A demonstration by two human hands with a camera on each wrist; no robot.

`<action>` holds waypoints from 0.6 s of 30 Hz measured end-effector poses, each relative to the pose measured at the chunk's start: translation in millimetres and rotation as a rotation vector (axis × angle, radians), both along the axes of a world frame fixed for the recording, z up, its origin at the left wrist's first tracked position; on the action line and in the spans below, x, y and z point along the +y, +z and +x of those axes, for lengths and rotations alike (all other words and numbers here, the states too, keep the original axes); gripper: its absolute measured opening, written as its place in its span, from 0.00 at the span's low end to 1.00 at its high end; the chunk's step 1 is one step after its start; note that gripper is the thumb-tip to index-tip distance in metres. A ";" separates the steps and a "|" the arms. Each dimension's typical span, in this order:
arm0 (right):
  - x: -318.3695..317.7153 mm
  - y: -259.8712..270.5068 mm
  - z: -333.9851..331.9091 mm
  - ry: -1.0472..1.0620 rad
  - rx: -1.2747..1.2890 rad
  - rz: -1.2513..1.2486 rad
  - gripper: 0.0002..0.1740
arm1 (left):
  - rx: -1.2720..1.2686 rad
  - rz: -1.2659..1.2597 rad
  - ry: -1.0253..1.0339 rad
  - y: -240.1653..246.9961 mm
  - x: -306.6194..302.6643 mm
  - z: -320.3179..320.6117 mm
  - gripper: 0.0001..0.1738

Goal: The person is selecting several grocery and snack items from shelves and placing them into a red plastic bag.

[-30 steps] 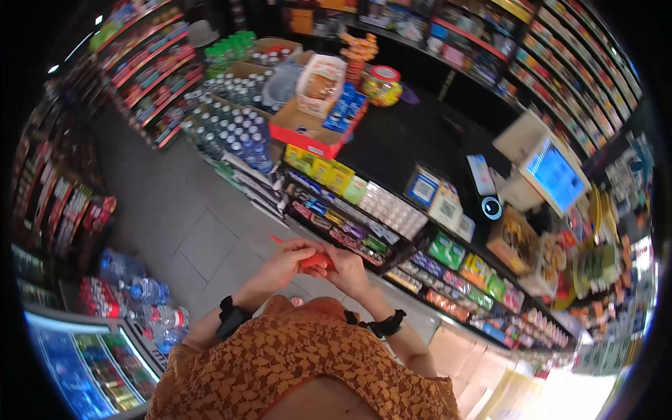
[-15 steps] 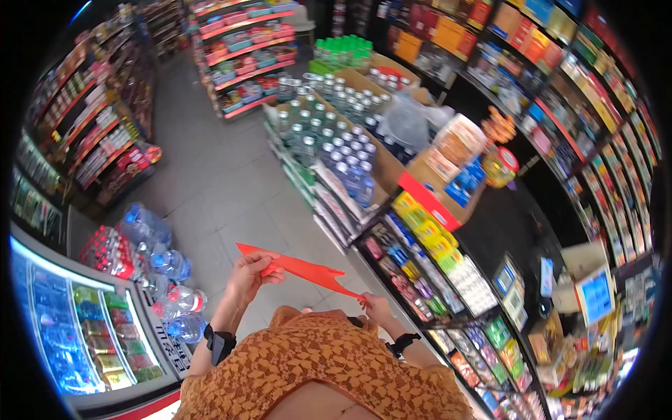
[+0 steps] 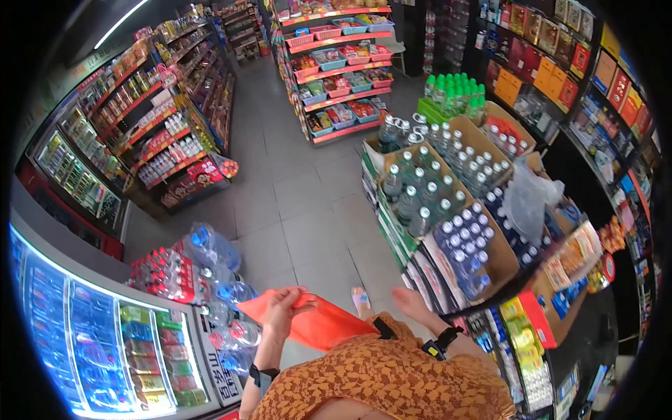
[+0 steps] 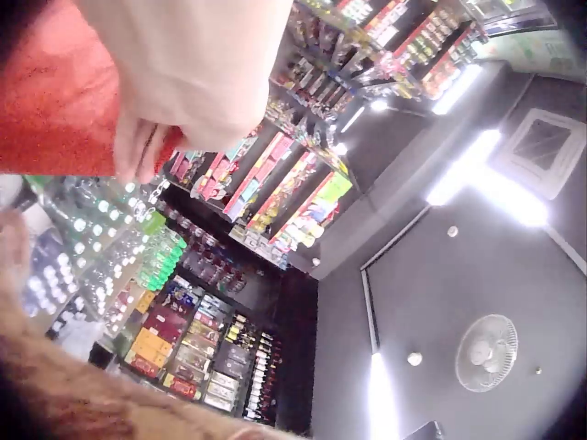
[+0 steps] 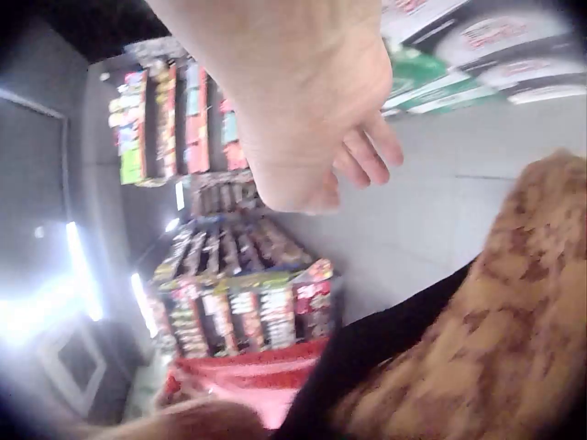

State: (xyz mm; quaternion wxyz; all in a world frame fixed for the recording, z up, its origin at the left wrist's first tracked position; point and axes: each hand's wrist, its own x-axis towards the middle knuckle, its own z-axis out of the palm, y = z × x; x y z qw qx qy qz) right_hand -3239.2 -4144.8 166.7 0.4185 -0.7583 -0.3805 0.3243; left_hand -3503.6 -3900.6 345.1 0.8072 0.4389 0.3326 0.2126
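My left hand (image 3: 283,308) pinches the upper edge of a thin red plastic bag (image 3: 325,322), which hangs spread out in front of my body. In the left wrist view, the fingers of my left hand (image 4: 188,73) are curled on the red sheet (image 4: 55,101). To the right, my right hand (image 3: 416,308) is held apart from the bag and holds nothing. Loosely bent fingers show on my right hand (image 5: 312,119) in the right wrist view, with part of the bag (image 5: 248,371) lower down.
Cartons of bottles (image 3: 427,189) stand at my right, beside a counter with a red box (image 3: 539,318). Large water bottles (image 3: 231,290) and a lit drinks fridge (image 3: 105,350) are on the left. Tiled floor (image 3: 280,189) leads to snack shelves (image 3: 343,70).
The red bag went from bunched between both hands, to stretched between them, to spread wider from the left hand. The right hand has let go and moved right. The view has turned left.
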 end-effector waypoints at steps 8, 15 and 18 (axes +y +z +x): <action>288.4 164.6 65.7 0.604 0.163 0.417 0.40 | 0.162 0.118 -0.234 51.7 143.2 136.8 0.20; 450.9 143.5 114.4 0.727 0.368 0.165 0.28 | 0.090 0.083 -0.234 32.2 295.0 190.7 0.23; 527.4 111.9 144.9 0.718 0.315 0.135 0.20 | 0.079 0.052 -0.259 21.4 375.4 214.8 0.30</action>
